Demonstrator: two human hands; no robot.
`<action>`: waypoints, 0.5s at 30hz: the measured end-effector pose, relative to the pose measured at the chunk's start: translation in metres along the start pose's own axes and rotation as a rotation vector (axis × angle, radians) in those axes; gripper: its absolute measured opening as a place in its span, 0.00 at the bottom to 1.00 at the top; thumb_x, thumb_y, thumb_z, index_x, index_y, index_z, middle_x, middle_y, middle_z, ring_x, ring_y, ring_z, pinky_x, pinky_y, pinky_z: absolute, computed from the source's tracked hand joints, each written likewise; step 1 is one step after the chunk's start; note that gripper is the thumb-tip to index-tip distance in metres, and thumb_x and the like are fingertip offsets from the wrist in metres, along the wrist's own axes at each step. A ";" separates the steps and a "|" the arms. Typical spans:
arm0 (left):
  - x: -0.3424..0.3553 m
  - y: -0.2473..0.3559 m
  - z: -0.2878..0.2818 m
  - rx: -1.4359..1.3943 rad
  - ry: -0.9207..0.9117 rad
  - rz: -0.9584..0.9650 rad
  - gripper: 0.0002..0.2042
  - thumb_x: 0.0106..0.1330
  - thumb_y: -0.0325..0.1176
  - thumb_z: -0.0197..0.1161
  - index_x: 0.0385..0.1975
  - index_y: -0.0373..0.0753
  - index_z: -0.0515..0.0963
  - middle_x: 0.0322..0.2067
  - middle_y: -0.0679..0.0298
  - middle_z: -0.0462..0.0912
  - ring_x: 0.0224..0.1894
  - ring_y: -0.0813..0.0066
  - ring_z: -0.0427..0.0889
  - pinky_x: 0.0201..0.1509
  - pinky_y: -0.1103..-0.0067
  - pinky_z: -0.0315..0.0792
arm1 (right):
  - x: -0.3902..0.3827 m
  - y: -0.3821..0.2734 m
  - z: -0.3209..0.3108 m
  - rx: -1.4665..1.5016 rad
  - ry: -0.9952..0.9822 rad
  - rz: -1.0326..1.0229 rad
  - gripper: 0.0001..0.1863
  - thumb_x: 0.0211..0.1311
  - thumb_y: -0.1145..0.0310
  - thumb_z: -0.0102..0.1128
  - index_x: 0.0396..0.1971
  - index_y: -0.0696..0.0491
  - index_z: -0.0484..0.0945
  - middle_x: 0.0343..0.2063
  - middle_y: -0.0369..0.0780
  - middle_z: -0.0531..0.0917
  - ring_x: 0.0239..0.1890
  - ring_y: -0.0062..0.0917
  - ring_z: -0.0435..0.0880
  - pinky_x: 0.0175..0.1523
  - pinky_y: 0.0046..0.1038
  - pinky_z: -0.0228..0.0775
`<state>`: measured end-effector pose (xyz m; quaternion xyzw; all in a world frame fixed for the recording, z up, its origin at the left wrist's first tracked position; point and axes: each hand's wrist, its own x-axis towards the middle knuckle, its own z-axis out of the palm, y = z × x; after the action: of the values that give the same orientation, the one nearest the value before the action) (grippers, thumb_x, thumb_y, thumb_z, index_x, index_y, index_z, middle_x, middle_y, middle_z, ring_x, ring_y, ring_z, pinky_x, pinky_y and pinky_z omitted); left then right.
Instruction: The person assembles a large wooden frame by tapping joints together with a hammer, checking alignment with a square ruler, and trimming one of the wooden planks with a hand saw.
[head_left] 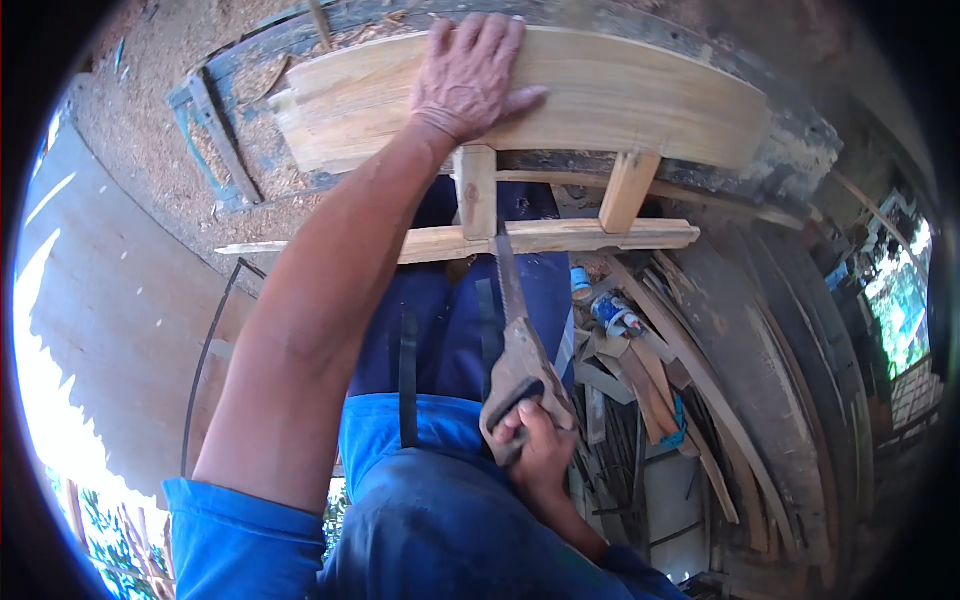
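My left hand [470, 80] presses flat on a wide, pale wooden board [620, 100], its fingers stretched toward the far edge. Closer to my body, my right hand [542, 445] grips the dark handle of a handsaw [522, 355]. The saw's blade points away from me and meets a long, narrow wood strip [560, 238], right beside a short wood block [477, 195]. A second short block [628, 190] spans between board and strip farther right. How deep the blade sits in the wood I cannot tell.
Under the board lies a worn, dark plank bench [235, 130] strewn with shavings. Scrap wood [650, 390] and a blue-and-white container [612, 312] lie at right, near long planks [770, 370]. A large grey sheet [130, 250] stands at left, beside a thin dark rod [205, 350].
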<state>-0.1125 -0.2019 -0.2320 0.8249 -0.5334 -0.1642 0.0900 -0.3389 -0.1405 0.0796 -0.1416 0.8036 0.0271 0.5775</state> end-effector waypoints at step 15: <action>-0.027 -0.033 -0.001 -0.048 0.208 0.024 0.31 0.61 0.62 0.62 0.52 0.41 0.75 0.45 0.66 0.76 0.53 0.71 0.71 0.63 0.67 0.60 | -0.057 -0.023 -0.009 -1.589 -0.305 -0.959 0.32 0.52 0.74 0.65 0.58 0.71 0.70 0.39 0.57 0.85 0.32 0.43 0.89 0.36 0.34 0.82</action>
<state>-0.0944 -0.1637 -0.2370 0.8286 -0.5270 -0.0892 0.1665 -0.3242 -0.1532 0.1388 -0.8051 0.3213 0.3448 0.3603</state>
